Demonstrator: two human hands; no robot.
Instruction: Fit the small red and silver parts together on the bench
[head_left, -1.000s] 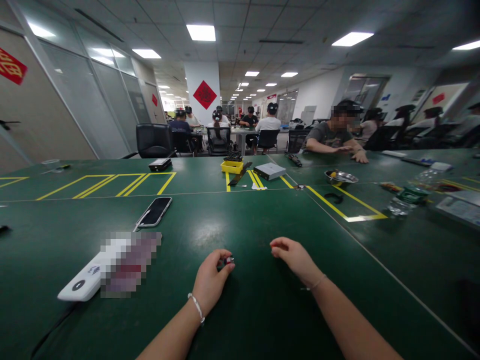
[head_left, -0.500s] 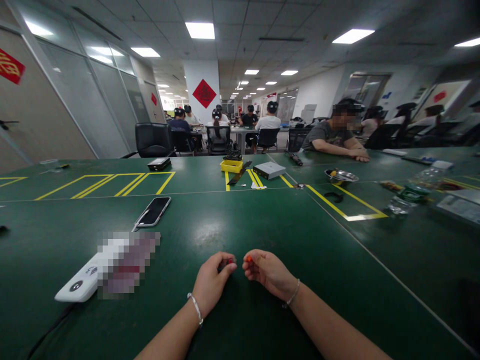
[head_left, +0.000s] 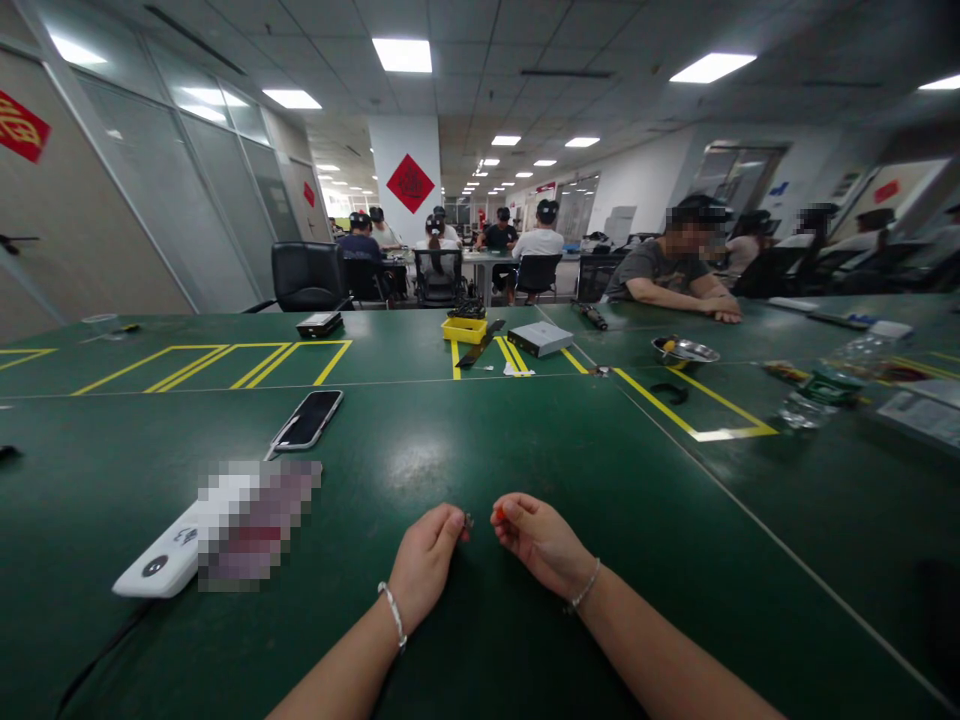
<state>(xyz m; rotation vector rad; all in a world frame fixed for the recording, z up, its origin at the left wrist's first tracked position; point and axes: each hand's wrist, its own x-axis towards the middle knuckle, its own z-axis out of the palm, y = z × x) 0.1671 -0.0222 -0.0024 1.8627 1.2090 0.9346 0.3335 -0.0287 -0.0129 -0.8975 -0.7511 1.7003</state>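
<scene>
My left hand rests on the green table with its fingers pinched round a tiny dark metal part at the fingertips. My right hand lies just to its right, fingers curled, pinching a small orange piece. The two pieces are a few centimetres apart, fingertips almost facing each other. Both wrists wear thin bracelets.
A white power bank and a blurred object lie at left, a black phone beyond them. Farther off are a yellow tray, a grey box, a metal bowl and a water bottle. A person sits at the right.
My right hand moved left toward my left hand and now shows an orange piece in its fingertips. My left hand turned slightly, keeping its small part.
</scene>
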